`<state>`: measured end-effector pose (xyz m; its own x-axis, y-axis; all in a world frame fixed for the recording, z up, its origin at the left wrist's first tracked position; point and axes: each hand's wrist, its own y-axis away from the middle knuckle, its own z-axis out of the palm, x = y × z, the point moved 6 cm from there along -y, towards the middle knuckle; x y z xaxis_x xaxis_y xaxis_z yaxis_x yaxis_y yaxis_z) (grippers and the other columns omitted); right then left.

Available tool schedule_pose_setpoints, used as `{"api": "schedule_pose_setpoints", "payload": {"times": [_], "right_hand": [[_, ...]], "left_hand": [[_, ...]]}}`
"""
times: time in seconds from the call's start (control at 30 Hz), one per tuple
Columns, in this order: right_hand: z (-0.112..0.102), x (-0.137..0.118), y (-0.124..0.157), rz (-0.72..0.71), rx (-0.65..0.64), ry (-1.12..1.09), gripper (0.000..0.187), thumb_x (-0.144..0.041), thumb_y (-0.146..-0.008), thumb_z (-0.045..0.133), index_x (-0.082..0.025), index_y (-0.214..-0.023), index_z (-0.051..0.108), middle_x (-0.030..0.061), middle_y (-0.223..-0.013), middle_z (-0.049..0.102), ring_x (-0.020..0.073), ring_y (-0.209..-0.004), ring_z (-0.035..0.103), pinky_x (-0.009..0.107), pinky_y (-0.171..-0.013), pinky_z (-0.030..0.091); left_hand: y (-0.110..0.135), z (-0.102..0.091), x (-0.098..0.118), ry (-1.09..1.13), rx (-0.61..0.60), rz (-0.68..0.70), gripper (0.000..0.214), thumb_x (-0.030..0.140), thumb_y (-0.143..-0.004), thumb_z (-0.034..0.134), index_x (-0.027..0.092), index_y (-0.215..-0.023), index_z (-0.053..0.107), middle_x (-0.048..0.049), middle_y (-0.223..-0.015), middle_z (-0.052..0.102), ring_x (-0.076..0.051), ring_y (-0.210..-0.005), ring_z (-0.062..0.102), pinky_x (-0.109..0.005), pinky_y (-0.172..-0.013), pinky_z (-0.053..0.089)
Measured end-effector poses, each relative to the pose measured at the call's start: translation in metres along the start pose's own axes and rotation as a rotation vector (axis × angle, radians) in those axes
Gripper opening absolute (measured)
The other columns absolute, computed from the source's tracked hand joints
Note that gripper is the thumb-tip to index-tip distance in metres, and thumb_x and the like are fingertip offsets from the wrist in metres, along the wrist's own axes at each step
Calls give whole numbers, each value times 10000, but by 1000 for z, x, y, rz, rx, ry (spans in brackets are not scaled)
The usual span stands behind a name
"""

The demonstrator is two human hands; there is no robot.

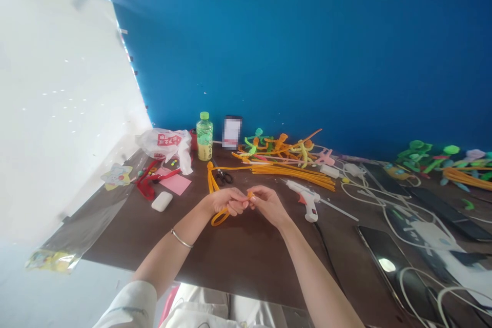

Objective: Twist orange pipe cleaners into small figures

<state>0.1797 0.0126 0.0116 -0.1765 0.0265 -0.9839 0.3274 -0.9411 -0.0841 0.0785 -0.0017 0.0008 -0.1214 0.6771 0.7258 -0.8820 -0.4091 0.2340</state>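
Note:
Over the middle of the table, my left hand (229, 201) and my right hand (269, 207) meet fingertip to fingertip. Both are closed in a pinch on an orange pipe cleaner (250, 195), of which only a small bunched bit shows between the fingers. Orange strands (212, 182) rise behind my left hand, and an orange loop (220, 218) hangs below it; the hand hides whether these join the pinched bit. Black-handled scissors (224, 179) lie just beyond my left hand. To the right of my right hand is a white glue gun (307, 200) with an orange trigger.
A bundle of orange pipe cleaners (295, 174) lies behind the hands, near several colourful pipe-cleaner figures (282, 142). A green-capped bottle (204, 137) stands by the blue wall. Left are a white case (162, 201) and pink paper (176, 183); right, a phone (384, 261) among white cables.

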Motion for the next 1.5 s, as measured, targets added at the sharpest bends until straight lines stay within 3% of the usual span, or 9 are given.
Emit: {"api": "schedule_pose_setpoints", "payload": {"times": [0.3,0.57,0.77,0.87,1.0,1.1,1.23,1.37,1.5], "right_hand": [[-8,-1,-4,-71,74,-15,180,-316,-649,706,-175,-740,641,-3,-559,619,124,-516,553,273,-530,448],[-16,-10,-3,-113,200,148,262,-414,-662,674,-165,-717,617,2,-578,609,121,-523,546,269,-535,456],[-17,-13,-2,-147,304,271,299,-467,-692,626,-176,-708,564,-9,-581,583,105,-507,512,244,-512,432],[-14,-11,-2,-151,341,248,320,-491,-695,611,-181,-711,534,-17,-576,562,96,-486,481,237,-488,409],[-16,-8,-2,-160,407,194,323,-491,-701,606,-181,-732,523,-22,-579,548,94,-494,465,239,-496,399],[-26,-6,-1,-185,473,186,322,-492,-714,596,-178,-726,526,-40,-537,498,89,-494,444,234,-502,379],[-41,-3,-3,-200,540,109,337,-499,-685,623,-177,-699,525,-53,-523,464,77,-485,418,228,-489,344],[-52,-5,-3,-209,600,-16,333,-479,-655,661,-173,-691,535,-58,-528,453,66,-485,400,222,-480,317],[-55,-8,-2,-222,618,-66,313,-444,-646,685,-165,-683,548,-55,-534,465,63,-500,407,222,-494,320]], "left_hand": [[0,-3,12,-236,114,213,297,369,-706,643,72,-711,635,54,-466,315,-16,-419,185,-189,-415,125],[1,-7,29,-825,461,362,454,515,-757,493,95,-787,660,33,-494,417,-54,-441,334,-218,-459,252],[5,1,39,-1114,587,460,429,475,-799,431,109,-718,641,23,-532,484,-78,-515,418,-210,-518,316],[5,3,39,-1128,604,477,397,457,-793,448,118,-730,646,25,-534,493,-78,-514,417,-205,-507,311],[4,1,39,-1076,601,479,428,465,-788,454,115,-607,619,4,-532,521,-74,-505,415,-203,-512,322],[0,-7,32,-900,525,400,446,505,-784,447,107,-742,643,-8,-591,546,-60,-468,391,-203,-484,323],[-3,-20,19,-687,432,251,489,538,-749,490,103,-924,631,25,-552,460,-48,-432,341,-195,-422,279],[-2,-24,17,-668,372,232,460,524,-755,495,99,-868,627,63,-469,365,-50,-383,329,-200,-393,276],[2,-24,21,-663,366,269,410,480,-753,524,93,-841,628,73,-440,366,-46,-345,333,-203,-387,303]]}}
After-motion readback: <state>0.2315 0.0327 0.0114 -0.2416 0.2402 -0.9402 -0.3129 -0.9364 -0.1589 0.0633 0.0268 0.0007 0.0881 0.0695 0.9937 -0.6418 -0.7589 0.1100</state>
